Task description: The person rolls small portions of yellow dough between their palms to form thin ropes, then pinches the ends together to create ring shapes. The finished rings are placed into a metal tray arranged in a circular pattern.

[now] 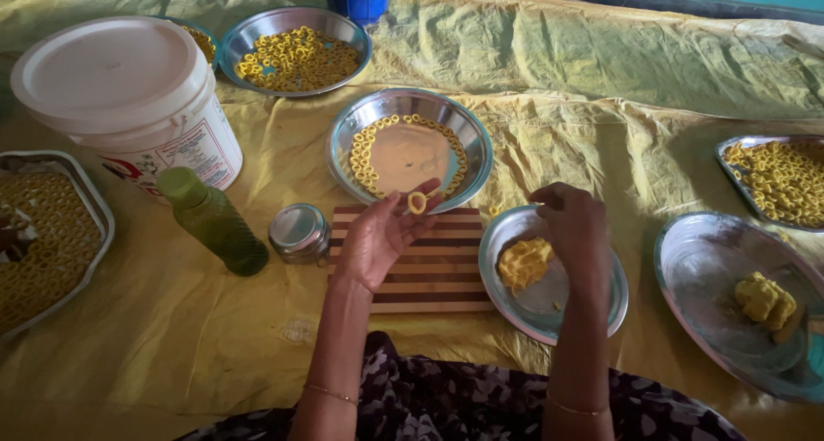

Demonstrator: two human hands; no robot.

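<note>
1. Nearest us, our right hand (573, 226) hovers over a steel plate (592, 308) that holds a lump of yellow dough (524, 262); its fingers are curled downward, and we cannot tell whether they hold anything.
2. Our left hand (384, 235) lies palm up above the striped wooden board (433, 269), fingers loosely open, with a small dough ring (417, 202) pinched lightly at the fingertips (thumb on one side, fingers on the other).
3. The ring is pale yellow, smooth and closed, standing just at the near rim of the round steel plate (468, 136).
4. That plate carries an arc of similar rings along its inner edge, its middle bare.
5. Beside the board sit a small steel tin (299, 232) and a green bottle (215, 222).
6. Farther off, a steel bowl (249, 33) is full of rings, next to a lidded white bucket (129, 98).
</note>
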